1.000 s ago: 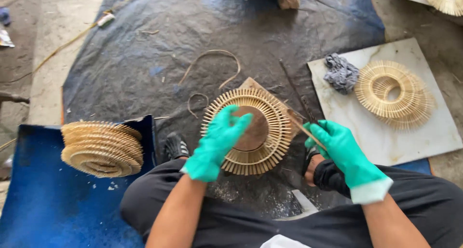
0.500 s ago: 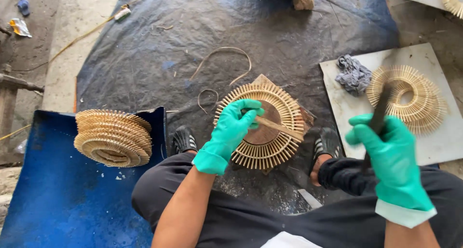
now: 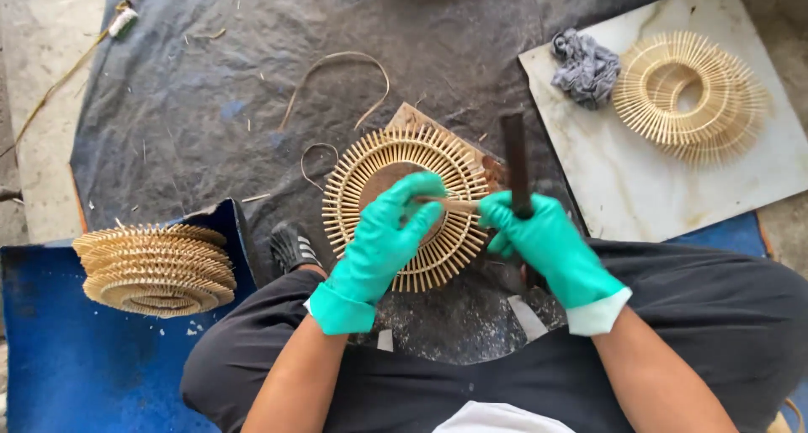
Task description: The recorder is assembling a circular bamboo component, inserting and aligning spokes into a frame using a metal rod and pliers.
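Observation:
A round woven rattan ring (image 3: 370, 168) lies on a wooden block over the dark tarp in front of me. My left hand (image 3: 391, 231), in a green glove, rests on the ring and pinches a thin rattan stick (image 3: 450, 204) that lies across it. My right hand (image 3: 539, 239), also gloved green, grips a dark knife-like tool (image 3: 514, 159) that points upward beside the ring's right edge, close to the stick's end.
A stack of finished rattan rings (image 3: 156, 269) sits on a blue sheet (image 3: 67, 357) at left. At right a white marble slab (image 3: 606, 180) carries another ring (image 3: 686, 96) and a grey rag (image 3: 585, 67). Loose rattan strips (image 3: 337, 88) lie on the tarp (image 3: 210, 79).
My right hand has swung from the right side back in beside the ring with the dark tool. My left hand stays on the ring with the stick.

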